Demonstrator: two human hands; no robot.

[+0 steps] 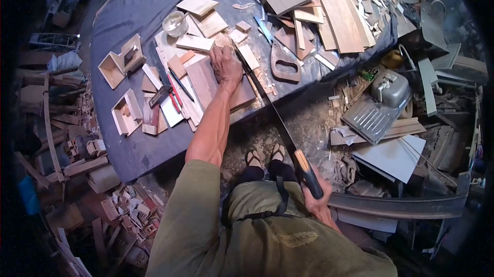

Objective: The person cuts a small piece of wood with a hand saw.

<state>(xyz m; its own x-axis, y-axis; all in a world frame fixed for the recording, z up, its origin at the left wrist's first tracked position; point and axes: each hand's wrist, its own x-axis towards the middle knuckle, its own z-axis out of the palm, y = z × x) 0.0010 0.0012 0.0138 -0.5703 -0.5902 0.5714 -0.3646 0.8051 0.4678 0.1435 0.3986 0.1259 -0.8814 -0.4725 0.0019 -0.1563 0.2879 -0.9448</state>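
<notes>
Right hand (315, 189): clamped on handle of long saw (278, 120); blade extends forward, just beside left hand (227, 66); left fingers bent downward at brown board (200, 78), closure cannot be determined; second handsaw (284, 66) right of left hand.

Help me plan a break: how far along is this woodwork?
Two small boxes look put together. In hand is the saw, gripped by the right hand, its blade beside the left hand. Loose wood pieces lie unjoined and are probably left, though how many are needed cannot be told.
</notes>
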